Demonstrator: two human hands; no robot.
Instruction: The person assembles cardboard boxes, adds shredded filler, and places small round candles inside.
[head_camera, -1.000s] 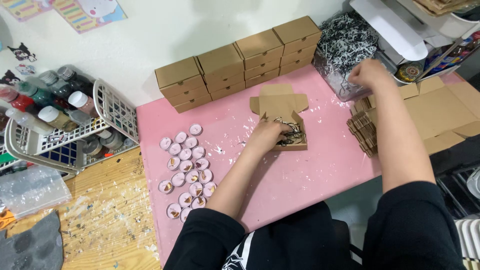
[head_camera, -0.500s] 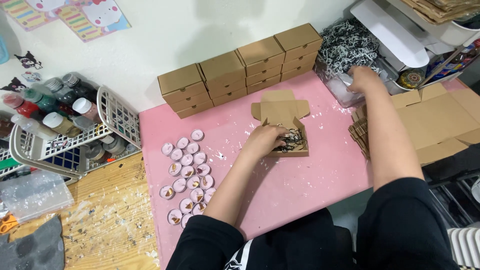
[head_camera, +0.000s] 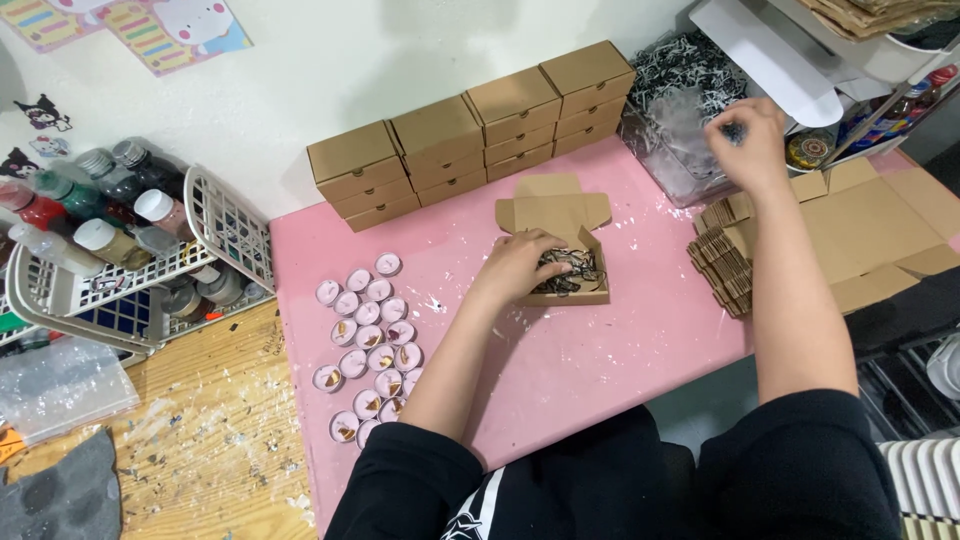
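Observation:
An open brown cardboard box (head_camera: 585, 290) with shredded black-and-white paper inside sits on the pink mat (head_camera: 600, 370). My left hand (head_camera: 520, 265) rests in that box, fingers pressing the shreds. My right hand (head_camera: 745, 140) is raised at the clear bin of shredded paper (head_camera: 680, 110) at the back right, fingers pinched on a small tuft of shreds. Several small pink round tins (head_camera: 368, 345) lie in a cluster on the mat's left part.
Stacks of closed brown boxes (head_camera: 470, 130) line the wall. A pile of flat box blanks (head_camera: 725, 250) lies right of the open box on flattened cardboard (head_camera: 880, 230). A white wire basket of bottles (head_camera: 120, 250) stands at left on a wooden surface (head_camera: 200, 450).
My right hand has moved up and away from the flat blanks into the bin of shredded paper. My left hand has stayed in the open box.

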